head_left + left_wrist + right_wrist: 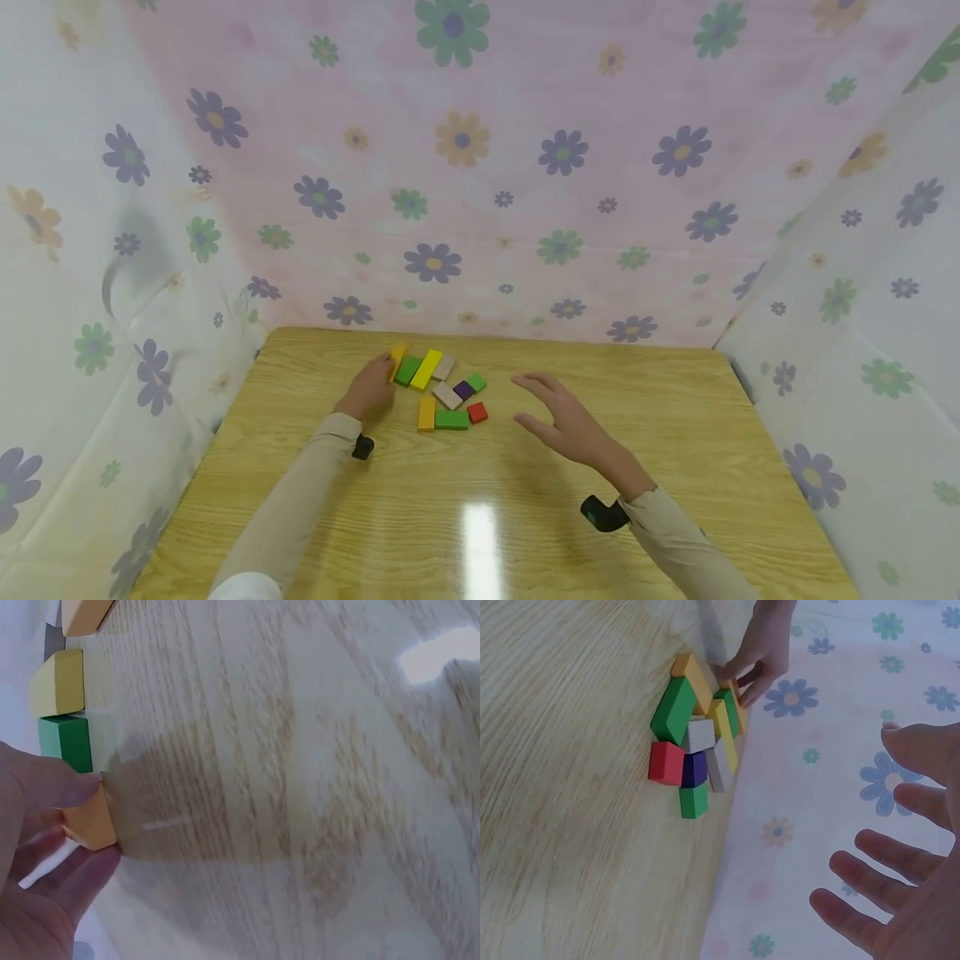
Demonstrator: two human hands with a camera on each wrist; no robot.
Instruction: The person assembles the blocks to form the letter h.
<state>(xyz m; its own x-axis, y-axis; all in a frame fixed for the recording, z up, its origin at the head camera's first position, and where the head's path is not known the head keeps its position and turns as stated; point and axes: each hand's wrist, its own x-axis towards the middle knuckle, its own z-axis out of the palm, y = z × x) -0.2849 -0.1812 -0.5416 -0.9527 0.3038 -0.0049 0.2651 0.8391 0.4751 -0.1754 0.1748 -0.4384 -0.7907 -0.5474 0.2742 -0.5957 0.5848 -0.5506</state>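
At the left end of the back row, the left hand [367, 387] has an orange block [94, 821] pinched between thumb and fingers; it sits right up beside a long green block [408, 371], so I'd call it placed but not let go yet; the thumb hides part of the joint, so can't swear those two touch. Next along are a yellow block [426, 369] and a pale block [444, 367], all slanting the same way; that row looks pretty much done to me. In front there's a slanted run of a second pale block [447, 395], a purple block [464, 390] and a small green block [477, 382]; nearest the person, a second orange block [427, 413], a crosswise green block [452, 420] and a red block [477, 412] cocked at its end. So ten by my count, all bunched together; what's left seems like releasing that first orange one, maybe squaring up the red. Right hand [566, 421] hovers off to the right, fingers apart, nothing in it; all this is on a wood-grain table [405, 517], flowery cloth [667, 279] behind.
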